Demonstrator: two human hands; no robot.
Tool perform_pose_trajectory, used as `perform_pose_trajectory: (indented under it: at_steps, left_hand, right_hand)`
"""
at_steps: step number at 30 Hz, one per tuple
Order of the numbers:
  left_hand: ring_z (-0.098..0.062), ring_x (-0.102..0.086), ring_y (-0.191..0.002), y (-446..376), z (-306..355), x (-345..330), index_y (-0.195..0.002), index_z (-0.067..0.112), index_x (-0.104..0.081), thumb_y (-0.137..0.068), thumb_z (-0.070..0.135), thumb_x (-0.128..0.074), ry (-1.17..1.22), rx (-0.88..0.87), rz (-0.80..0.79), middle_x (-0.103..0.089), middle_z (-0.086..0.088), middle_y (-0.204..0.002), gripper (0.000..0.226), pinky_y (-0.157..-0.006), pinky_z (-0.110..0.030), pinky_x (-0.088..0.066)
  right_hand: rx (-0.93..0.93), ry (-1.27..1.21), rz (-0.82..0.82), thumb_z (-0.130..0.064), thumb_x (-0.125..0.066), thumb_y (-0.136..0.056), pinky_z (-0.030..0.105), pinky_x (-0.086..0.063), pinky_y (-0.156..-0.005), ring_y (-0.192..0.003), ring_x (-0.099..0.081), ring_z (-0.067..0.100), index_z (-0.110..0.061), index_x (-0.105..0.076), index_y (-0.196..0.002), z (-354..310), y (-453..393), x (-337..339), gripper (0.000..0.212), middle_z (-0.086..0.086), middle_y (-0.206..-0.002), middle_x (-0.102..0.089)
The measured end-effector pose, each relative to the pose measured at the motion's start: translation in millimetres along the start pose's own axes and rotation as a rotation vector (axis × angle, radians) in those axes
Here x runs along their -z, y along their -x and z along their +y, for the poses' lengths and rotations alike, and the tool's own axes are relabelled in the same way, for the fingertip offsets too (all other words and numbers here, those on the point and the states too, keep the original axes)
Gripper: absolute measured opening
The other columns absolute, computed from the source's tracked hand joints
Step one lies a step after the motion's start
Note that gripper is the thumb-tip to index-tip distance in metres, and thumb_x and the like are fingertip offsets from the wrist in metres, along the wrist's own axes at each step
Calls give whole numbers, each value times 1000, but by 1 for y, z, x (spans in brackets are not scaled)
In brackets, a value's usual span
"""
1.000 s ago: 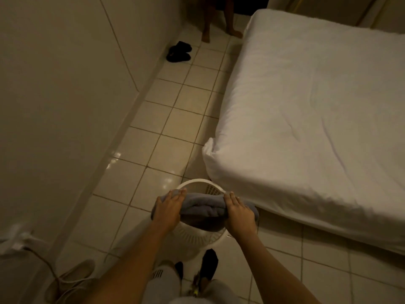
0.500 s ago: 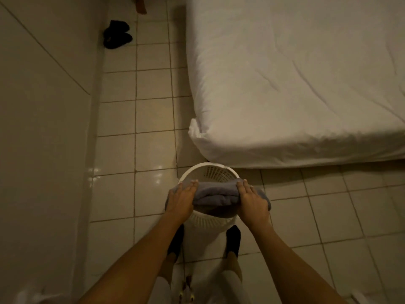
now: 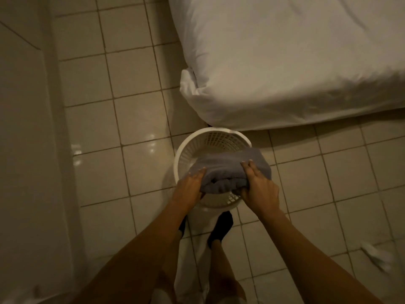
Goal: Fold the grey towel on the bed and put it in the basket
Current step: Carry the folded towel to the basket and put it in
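Note:
The folded grey towel (image 3: pixel 225 172) is a thick bundle held over the mouth of the round white lattice basket (image 3: pixel 192 139), which stands on the tiled floor by the bed's corner. My left hand (image 3: pixel 189 186) grips the towel's left end and my right hand (image 3: pixel 259 189) grips its right end. The towel's right side hangs over the basket's rim. The bundle covers the near half of the basket; the far inner wall shows bare.
The bed (image 3: pixel 295 58) with its white sheet fills the upper right, its corner just behind the basket. A pale wall (image 3: pixel 24 150) runs down the left. My feet in dark socks (image 3: pixel 220 227) stand right before the basket. A white scrap (image 3: pixel 375 255) lies on the floor at right.
My view has tilted down and swung over the basket. Both hands have lowered the towel towards the basket's mouth, keeping their grip on its two ends.

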State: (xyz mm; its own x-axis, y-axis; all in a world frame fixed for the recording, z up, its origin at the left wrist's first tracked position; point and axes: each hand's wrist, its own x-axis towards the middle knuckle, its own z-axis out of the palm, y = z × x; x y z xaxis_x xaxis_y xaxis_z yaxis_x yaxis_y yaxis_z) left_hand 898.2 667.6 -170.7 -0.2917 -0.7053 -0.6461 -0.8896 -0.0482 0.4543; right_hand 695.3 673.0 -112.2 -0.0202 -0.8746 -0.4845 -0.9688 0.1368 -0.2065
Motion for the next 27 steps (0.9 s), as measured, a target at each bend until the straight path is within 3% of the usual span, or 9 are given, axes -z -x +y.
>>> perform_pose_trajectory:
  at_steps: [4, 7, 12, 17, 20, 24, 27]
  left_hand:
    - [-35, -56, -116, -13, 0, -24, -151, 15, -20, -87, 19, -63, 53, 6, 26, -51, -17, -139, 78, -88, -41, -49]
    - [-38, -62, -101, -17, -3, -32, -148, 14, -26, -91, 18, -54, 114, 56, 113, -59, -21, -126, 64, -77, -43, -52]
    - [-39, -58, -108, -14, -2, -20, -149, 14, -23, -95, 17, -48, 120, 212, 274, -53, -20, -133, 60, -83, -44, -48]
    - [-36, -47, -127, -8, 3, -16, -151, 16, -17, -97, 16, -46, 189, 228, 276, -26, -12, -156, 61, -96, -43, -46]
    - [-38, -52, -121, -8, 6, -28, -151, 14, -19, -96, 16, -47, 260, 206, 268, -30, -16, -154, 61, -95, -47, -48]
    - [-38, -49, -125, -16, 6, -35, -150, 15, -22, -97, 19, -43, 465, 220, 207, -44, -19, -144, 57, -103, -49, -43]
    - [-31, -54, -115, -20, 11, -22, -129, 20, -51, -97, 16, -34, 975, 383, 55, -53, -15, -134, 36, -95, -42, -48]
  right_hand:
    - [21, -48, 20, -26, -62, -86, 38, -54, -70, -116, -56, 31, -18, -32, -146, 9, -8, -22, 68, 7, -153, -30]
    - [25, -79, 34, -20, -61, -84, 39, -53, -68, -111, -59, 34, -18, -32, -146, 8, -15, -34, 68, 8, -153, -32]
    - [-56, -197, -20, -21, -57, -84, 44, -53, -79, -110, -58, 36, -26, -24, -148, -7, -11, -58, 72, 5, -155, -27]
    - [-197, -504, -79, -37, -47, -77, 38, -50, -75, -108, -59, 36, -35, -24, -146, -19, 1, -79, 73, 12, -141, -48]
    - [-275, -634, -72, -46, -40, -78, 34, -47, -76, -105, -59, 35, -37, -26, -146, -21, -1, -80, 70, 14, -126, -60]
    - [-252, -635, -95, -44, -39, -78, 34, -47, -76, -102, -60, 37, -38, -26, -146, -16, -10, -74, 69, 16, -121, -62]
    - [-181, -581, -134, -37, -44, -81, 37, -49, -84, -110, -57, 37, -39, -29, -144, -7, -21, -67, 65, 15, -130, -58]
